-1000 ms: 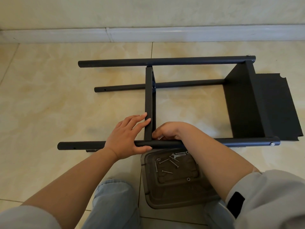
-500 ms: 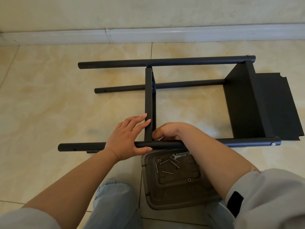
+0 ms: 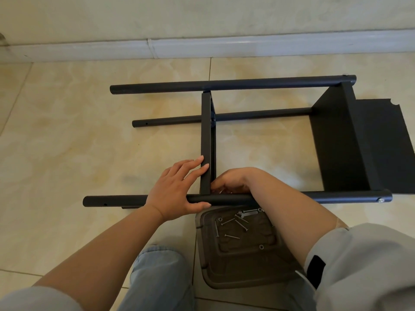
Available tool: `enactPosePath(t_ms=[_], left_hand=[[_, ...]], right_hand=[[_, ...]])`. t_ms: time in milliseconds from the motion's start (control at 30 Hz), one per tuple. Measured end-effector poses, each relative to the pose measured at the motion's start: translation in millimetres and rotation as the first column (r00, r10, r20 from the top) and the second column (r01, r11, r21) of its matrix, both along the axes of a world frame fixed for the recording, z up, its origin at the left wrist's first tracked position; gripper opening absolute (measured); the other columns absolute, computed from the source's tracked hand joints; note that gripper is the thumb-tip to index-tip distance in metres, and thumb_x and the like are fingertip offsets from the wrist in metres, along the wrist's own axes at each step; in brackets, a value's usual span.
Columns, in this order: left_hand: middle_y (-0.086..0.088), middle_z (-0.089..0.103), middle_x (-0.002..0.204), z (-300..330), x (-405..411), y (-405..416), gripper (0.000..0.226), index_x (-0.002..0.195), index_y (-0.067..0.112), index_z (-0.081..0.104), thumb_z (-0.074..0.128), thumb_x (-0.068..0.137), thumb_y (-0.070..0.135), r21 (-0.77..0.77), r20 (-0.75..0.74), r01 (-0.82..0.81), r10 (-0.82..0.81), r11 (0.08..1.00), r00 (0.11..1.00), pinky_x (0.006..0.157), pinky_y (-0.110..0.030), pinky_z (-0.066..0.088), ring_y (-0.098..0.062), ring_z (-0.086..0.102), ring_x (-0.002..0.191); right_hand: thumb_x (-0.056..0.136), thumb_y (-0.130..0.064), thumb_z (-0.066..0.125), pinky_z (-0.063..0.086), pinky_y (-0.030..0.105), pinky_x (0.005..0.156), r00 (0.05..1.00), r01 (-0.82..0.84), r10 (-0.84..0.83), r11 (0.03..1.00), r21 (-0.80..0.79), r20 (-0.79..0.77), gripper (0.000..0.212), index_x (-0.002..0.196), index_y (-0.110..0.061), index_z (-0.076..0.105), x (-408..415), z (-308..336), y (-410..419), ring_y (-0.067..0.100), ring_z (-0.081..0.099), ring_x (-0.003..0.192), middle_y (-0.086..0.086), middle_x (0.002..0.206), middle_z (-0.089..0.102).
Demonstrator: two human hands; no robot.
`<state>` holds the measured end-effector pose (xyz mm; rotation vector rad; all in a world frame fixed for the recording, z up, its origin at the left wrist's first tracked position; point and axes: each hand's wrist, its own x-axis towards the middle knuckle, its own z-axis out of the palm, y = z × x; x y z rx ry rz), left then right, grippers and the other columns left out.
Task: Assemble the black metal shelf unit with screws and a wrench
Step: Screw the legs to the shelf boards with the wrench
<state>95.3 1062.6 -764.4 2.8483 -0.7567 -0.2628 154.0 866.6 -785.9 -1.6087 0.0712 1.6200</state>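
The black shelf frame lies on its side on the tiled floor. Its near tube (image 3: pixel 116 200) runs left to right in front of me. A middle shelf panel (image 3: pixel 206 131) stands edge-up between that tube and the far tube (image 3: pixel 224 84). My left hand (image 3: pixel 177 189) rests over the near tube, thumb along its near side, straight fingers pressing the panel's edge. My right hand (image 3: pixel 231 180) reaches over the tube, fingers curled at the panel-tube joint, pinching something small that looks like a screw, mostly hidden. Loose screws (image 3: pixel 241 224) and a flat wrench (image 3: pixel 250 212) lie in a brown tray (image 3: pixel 238 272).
An end shelf panel (image 3: pixel 336 142) is fixed at the right, with a screw head (image 3: pixel 380 200) in the near tube's end. A lower tube (image 3: pixel 170 121) lies on the floor behind. The white skirting (image 3: pixel 202 47) and wall are beyond. My knees flank the tray.
Both hands stay at the joint. My right hand's fingers have shifted slightly there; the frame has not moved.
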Motion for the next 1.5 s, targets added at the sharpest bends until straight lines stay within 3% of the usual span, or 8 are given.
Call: enactPosePath(t_ms=[167, 267, 467, 600, 700, 867, 1267, 1500], left_hand=[[0.002, 0.034, 0.148, -1, 0, 0, 0.084, 0.143, 0.027, 0.03, 0.039, 0.075, 0.075, 0.0, 0.015, 0.002, -0.002, 1.0, 1.0, 0.099, -0.042, 0.04, -0.018, 0.032, 0.127], [0.002, 0.035, 0.148, -1, 0, 0, 0.083, 0.143, 0.028, 0.029, 0.038, 0.075, 0.075, -0.001, 0.018, 0.004, -0.004, 1.0, 1.0, 0.099, -0.042, 0.041, -0.019, 0.033, 0.127], [0.003, 0.034, 0.148, -1, -1, 0, 0.084, 0.143, 0.027, 0.03, 0.04, 0.075, 0.075, 0.005, 0.018, 0.002, -0.002, 1.0, 1.0, 0.099, -0.041, 0.04, -0.018, 0.032, 0.127], [0.002, 0.034, 0.149, 0, -1, 0, 0.084, 0.144, 0.027, 0.031, 0.04, 0.075, 0.075, -0.002, 0.015, 0.004, -0.004, 1.0, 1.0, 0.1, -0.042, 0.04, -0.018, 0.032, 0.127], [0.003, 0.033, 0.149, 0, -1, 0, 0.085, 0.144, 0.027, 0.031, 0.039, 0.075, 0.075, -0.001, 0.001, -0.003, 0.003, 1.0, 1.0, 0.101, -0.042, 0.038, -0.017, 0.03, 0.128], [0.002, 0.034, 0.149, 0, -1, 0, 0.085, 0.144, 0.027, 0.032, 0.039, 0.075, 0.075, 0.001, 0.011, 0.001, -0.001, 1.0, 1.0, 0.1, -0.041, 0.04, -0.017, 0.031, 0.127], [0.001, 0.036, 0.147, -1, -2, 0, 0.084, 0.143, 0.027, 0.032, 0.039, 0.075, 0.075, -0.001, 0.028, 0.006, -0.006, 1.0, 1.0, 0.099, -0.041, 0.04, -0.018, 0.033, 0.126], [0.002, 0.035, 0.148, -3, -2, 1, 0.084, 0.143, 0.028, 0.029, 0.039, 0.075, 0.076, 0.009, 0.019, 0.008, -0.008, 1.0, 1.0, 0.1, -0.041, 0.04, -0.017, 0.031, 0.127]], right_hand=[[0.096, -0.023, 0.049, 0.046, 0.03, 0.084, 0.999, 0.015, -0.012, 0.997, 0.076, -0.049, 0.015, 0.101, -0.02, 0.063, 1, -7, -1, 0.018, 0.058, 0.093, 0.004, 0.102, 0.061], [0.095, -0.027, 0.05, 0.046, 0.028, 0.077, 1.0, -0.015, 0.016, 0.999, 0.031, -0.017, 0.017, 0.102, -0.017, 0.062, 1, -4, 0, 0.016, 0.06, 0.086, 0.002, 0.095, 0.063], [0.094, -0.026, 0.051, 0.047, 0.033, 0.086, 0.996, 0.025, -0.02, 0.998, 0.06, -0.084, 0.023, 0.113, -0.016, 0.061, 2, -10, 0, 0.021, 0.06, 0.093, 0.007, 0.106, 0.062], [0.095, -0.028, 0.049, 0.048, 0.03, 0.077, 0.998, 0.0, 0.003, 0.999, 0.041, -0.068, 0.018, 0.099, -0.017, 0.063, 1, -6, -2, 0.017, 0.061, 0.081, 0.002, 0.09, 0.064], [0.095, -0.025, 0.049, 0.045, 0.035, 0.09, 0.997, 0.011, -0.003, 0.995, 0.095, -0.083, 0.018, 0.104, -0.018, 0.062, 0, -10, -2, 0.02, 0.059, 0.091, 0.006, 0.1, 0.062], [0.094, -0.026, 0.051, 0.046, 0.035, 0.089, 0.999, 0.003, 0.001, 0.997, 0.076, -0.049, 0.023, 0.108, -0.013, 0.064, 1, -13, 0, 0.021, 0.061, 0.091, 0.006, 0.098, 0.064], [0.093, -0.027, 0.052, 0.045, 0.032, 0.08, 0.999, -0.013, 0.016, 0.998, 0.058, -0.042, 0.022, 0.083, -0.011, 0.062, -1, -13, -2, 0.015, 0.057, 0.071, 0.004, 0.078, 0.061], [0.093, -0.027, 0.053, 0.047, 0.03, 0.08, 0.999, 0.035, -0.032, 0.997, 0.076, -0.038, 0.017, 0.098, -0.015, 0.065, -2, -16, -4, 0.017, 0.062, 0.081, 0.004, 0.09, 0.065]])
